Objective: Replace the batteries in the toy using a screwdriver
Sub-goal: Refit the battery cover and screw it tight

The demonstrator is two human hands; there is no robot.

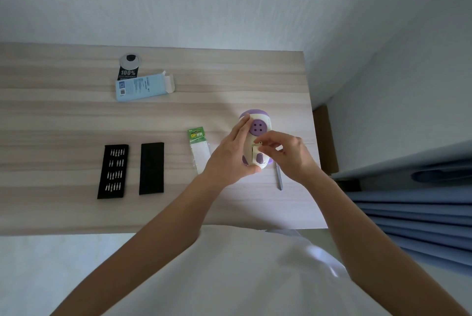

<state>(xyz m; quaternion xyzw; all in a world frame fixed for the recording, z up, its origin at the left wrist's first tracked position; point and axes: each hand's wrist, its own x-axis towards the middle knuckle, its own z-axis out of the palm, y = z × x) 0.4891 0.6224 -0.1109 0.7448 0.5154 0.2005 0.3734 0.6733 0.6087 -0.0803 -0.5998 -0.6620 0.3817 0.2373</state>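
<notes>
toy [256, 134] | gripped by left hand [229, 154] | right hand [290, 156] pinches it

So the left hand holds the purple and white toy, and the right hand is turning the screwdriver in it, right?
Not quite. The left hand does hold the toy, but the right hand has no screwdriver: its fingers pinch the small cover on the toy. The screwdriver lies on the table by the right wrist, as the head view shows.
</notes>
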